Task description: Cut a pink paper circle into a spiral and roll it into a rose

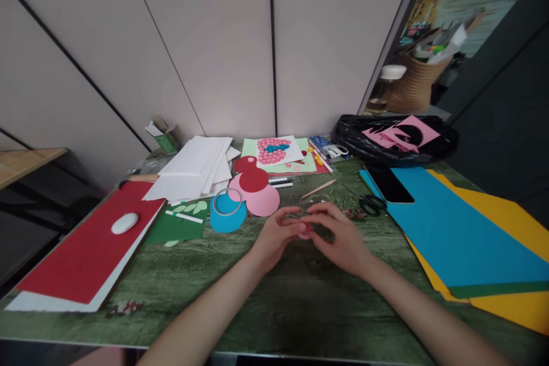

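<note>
My left hand [277, 235] and my right hand [338, 237] meet over the middle of the green table [206, 274]. Their fingertips pinch a small pink paper piece [305, 233] between them, both hands curled shut around it. Just beyond the hands lie pink and red paper circles [256, 190] and a blue paper circle with a tape ring [227, 209] on it. Black scissors [369, 201] lie to the right of my right hand.
A red sheet [86, 251] with a white oval object [124, 223] lies at left. White paper stack [193, 171] at back left. Blue and yellow sheets [454, 229] with a phone [388, 183] at right. Black bag [394, 140] with pink scraps at back right. A card with pink dots [277, 151] rests by the wall.
</note>
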Motion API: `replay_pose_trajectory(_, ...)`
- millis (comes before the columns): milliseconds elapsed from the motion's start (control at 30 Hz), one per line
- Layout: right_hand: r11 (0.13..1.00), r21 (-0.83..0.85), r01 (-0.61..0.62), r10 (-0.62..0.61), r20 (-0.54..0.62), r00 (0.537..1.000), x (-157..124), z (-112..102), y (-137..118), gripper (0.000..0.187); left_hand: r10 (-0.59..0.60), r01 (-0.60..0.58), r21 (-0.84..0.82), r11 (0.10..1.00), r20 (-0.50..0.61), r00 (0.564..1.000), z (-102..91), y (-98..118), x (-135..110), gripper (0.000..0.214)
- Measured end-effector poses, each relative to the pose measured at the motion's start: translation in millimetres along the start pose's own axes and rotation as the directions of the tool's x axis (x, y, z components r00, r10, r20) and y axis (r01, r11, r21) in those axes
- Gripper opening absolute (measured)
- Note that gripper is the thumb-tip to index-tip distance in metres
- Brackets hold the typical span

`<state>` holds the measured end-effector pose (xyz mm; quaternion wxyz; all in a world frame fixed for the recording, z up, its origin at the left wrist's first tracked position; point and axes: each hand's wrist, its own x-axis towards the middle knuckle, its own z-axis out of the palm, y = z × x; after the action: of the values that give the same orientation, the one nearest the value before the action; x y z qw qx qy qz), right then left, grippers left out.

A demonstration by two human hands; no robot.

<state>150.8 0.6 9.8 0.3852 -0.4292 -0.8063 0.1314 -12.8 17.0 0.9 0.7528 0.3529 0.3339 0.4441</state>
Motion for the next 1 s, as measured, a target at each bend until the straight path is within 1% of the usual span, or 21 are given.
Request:
replay_pose_trajectory(67, 1.000, 0.008, -0.003, 0.003, 0.036, 0.999, 0.8, -0.9, -0.6, 0.027, -0.033, 0.033, -0.006, 0.999, 0.026, 0.999, -0.5, 1.3, 0.2, 0.045)
replay_pose_trajectory(133, 1.000, 0.001, -0.003, 0.003, 0.052, 0.999, 1.6, -1.4, -1.4, 0.025, -0.038, 0.037, 0.006, 0.999, 0.049, 0.998, -1.3, 2.1, 0.5, 0.046)
replay_pose_trajectory(267, 0.999, -0.027, 0.017, -0.016, 0.034, 0.999, 2.6, -1.8, -2.4, 0.017, -0.025, 0.022, 0.035, 0.999, 0.098, 0.995, -2.1, 3.8, 1.0, 0.044)
replay_pose_trajectory(367, 0.996, -0.077, 0.046, -0.047, -0.009, 0.999, 2.2, -1.7, -1.9, 0.012, -0.024, 0.023, 0.018, 1.000, 0.077, 0.997, 0.3, 4.3, -0.3, 0.043)
replay_pose_trajectory(500, 0.990, -0.123, 0.064, -0.070, -0.051, 0.996, 1.3, -0.1, -1.1, 0.007, 0.009, -0.009, -0.082, 0.997, 0.005, 1.000, 6.3, -0.9, -4.3, 0.042)
replay_pose_trajectory(600, 0.991, -0.121, 0.050, -0.059, -0.075, 0.995, 0.5, 2.6, -2.1, 0.009, 0.026, -0.024, -0.173, 0.985, 0.012, 1.000, 10.4, -7.7, -7.8, 0.044)
replay_pose_trajectory(700, 0.993, -0.117, 0.033, -0.043, -0.082, 0.996, -0.6, 6.0, -3.6, 0.013, 0.018, -0.012, -0.214, 0.977, 0.025, 1.000, 12.9, -13.2, -10.4, 0.044)
replay_pose_trajectory(833, 0.994, -0.108, 0.011, -0.018, -0.072, 0.997, -0.6, 7.1, -4.4, 0.012, 0.015, -0.016, -0.223, 0.975, -0.007, 1.000, 13.3, -14.5, -11.2, 0.044)
replay_pose_trajectory(933, 0.997, -0.076, 0.010, -0.014, -0.047, 0.999, 1.8, 3.3, -4.3, 0.007, 0.020, -0.022, -0.190, 0.982, -0.016, 1.000, 11.1, -10.2, -9.0, 0.044)
replay_pose_trajectory(1000, 0.998, -0.056, 0.015, -0.017, -0.033, 0.999, 3.8, -0.2, -4.1, 0.007, 0.018, -0.019, -0.157, 0.987, -0.007, 1.000, 8.2, -6.0, -6.2, 0.044)
